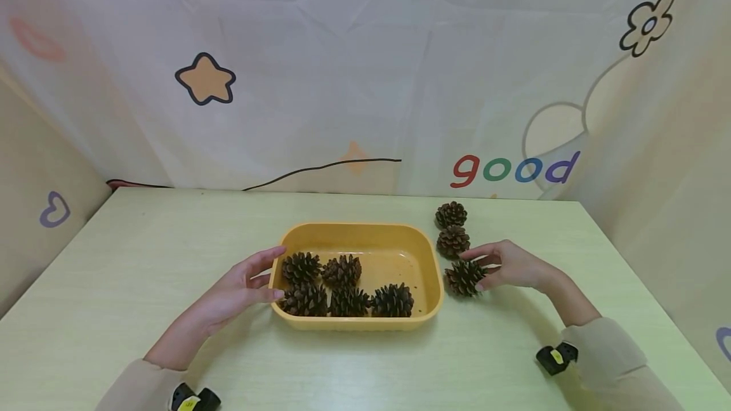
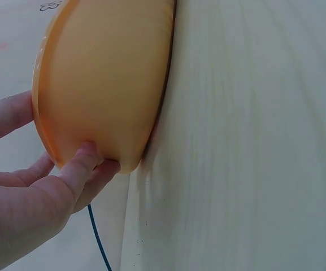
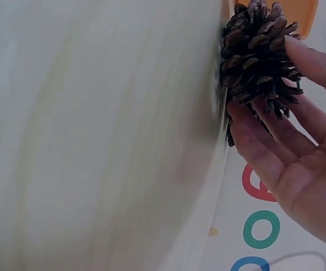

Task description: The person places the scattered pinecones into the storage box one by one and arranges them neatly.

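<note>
Gripping the nearest pine cone (image 1: 464, 279) calls for little force, I would judge: it looks light, dry and stiff, with a rough skin that should hardly slip. Its spread scales look brittle at their tips, so a hard squeeze could snap some or prick the skin. The best hold seems to be across the broad middle, where several scales share the pressure.

That is roughly where the right hand (image 1: 511, 264) has it, thumb on one side and bent fingers on the other, spaced only as wide as the cone. The cone sits just beside the right end of the yellow tray (image 1: 356, 228); whether its underside bears on the bench (image 1: 154, 265), I cannot tell.

Just beyond it stand two more cones in a line, a middle cone (image 1: 454, 242) and a far cone (image 1: 451, 214).

Inside the tray, five pine cones (image 1: 342, 270) lie toward the left and near sides. The tray looks like smooth, fairly stiff plastic, likely to slide if pushed; its rim and end wall offer the surest hold. The left hand (image 1: 237, 289) grips that left end, thumb and fingers spread wide against it.

Behind the bench hangs a printed cloth (image 1: 320, 100).
</note>
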Tool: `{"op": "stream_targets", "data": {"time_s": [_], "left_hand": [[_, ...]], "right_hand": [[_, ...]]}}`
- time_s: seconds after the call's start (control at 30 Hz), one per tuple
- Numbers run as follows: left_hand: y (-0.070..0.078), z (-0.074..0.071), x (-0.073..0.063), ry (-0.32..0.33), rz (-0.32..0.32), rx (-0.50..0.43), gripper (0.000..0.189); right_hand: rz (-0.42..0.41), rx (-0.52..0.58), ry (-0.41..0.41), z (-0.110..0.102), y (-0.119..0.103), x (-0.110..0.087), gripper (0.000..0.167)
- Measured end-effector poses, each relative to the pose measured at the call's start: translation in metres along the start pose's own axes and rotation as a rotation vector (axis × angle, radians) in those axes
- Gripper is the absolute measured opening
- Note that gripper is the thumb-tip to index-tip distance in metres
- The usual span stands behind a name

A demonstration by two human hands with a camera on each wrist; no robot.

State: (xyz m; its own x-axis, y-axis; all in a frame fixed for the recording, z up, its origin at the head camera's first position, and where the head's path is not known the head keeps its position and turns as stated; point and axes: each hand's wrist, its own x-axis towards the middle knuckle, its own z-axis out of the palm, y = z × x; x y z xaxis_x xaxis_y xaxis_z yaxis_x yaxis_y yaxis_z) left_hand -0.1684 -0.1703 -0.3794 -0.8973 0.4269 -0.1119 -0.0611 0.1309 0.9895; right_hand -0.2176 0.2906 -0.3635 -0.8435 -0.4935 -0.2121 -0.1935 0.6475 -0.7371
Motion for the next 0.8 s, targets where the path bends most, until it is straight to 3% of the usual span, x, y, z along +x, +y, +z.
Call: {"op": "stream_targets", "data": {"time_s": [0.8], "left_hand": [[0.003, 0.001, -0.001, 0.019, -0.022, 0.013, 0.077]], "right_hand": [[-0.045, 0.042, 0.014, 0.0, 0.002, -0.009, 0.057]]}}
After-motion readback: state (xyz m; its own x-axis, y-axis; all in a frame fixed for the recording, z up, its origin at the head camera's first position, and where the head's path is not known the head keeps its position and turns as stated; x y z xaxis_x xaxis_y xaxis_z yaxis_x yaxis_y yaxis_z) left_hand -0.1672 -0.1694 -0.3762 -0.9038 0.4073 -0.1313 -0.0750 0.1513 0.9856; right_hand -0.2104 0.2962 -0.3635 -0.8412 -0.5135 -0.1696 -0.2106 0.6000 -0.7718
